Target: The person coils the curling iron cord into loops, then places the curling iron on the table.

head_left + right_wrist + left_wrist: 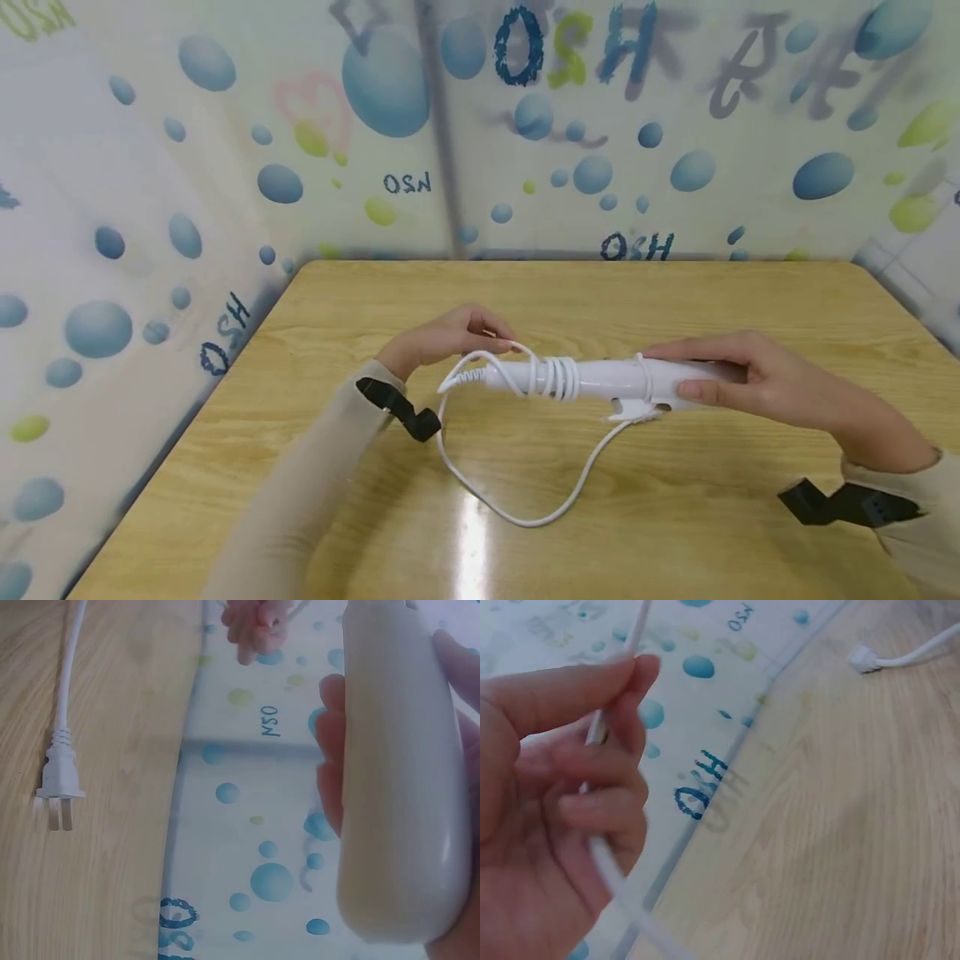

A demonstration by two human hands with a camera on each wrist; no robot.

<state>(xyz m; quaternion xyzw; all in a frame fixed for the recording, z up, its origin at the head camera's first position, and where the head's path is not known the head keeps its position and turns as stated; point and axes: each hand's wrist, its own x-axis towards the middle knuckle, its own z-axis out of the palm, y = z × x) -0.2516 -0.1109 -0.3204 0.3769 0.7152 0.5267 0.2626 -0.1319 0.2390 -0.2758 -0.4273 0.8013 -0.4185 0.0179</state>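
Note:
A long white corded handheld appliance, its exact kind unclear, is held lengthwise above the table. My right hand grips its right end, thumb on the near side and fingers on the far side. In the right wrist view the smooth rounded end of the appliance lies within that hand. Several turns of white cord wrap the left part of the body. My left hand pinches the cord just beyond these turns; in the left wrist view the cord passes through its curled fingers.
The cord hangs in a wide loop toward the table's near side. A two-pin plug ends it, over the wooden table. Walls with blue and green dots stand behind and left. Black wrist mounts sit on both sleeves.

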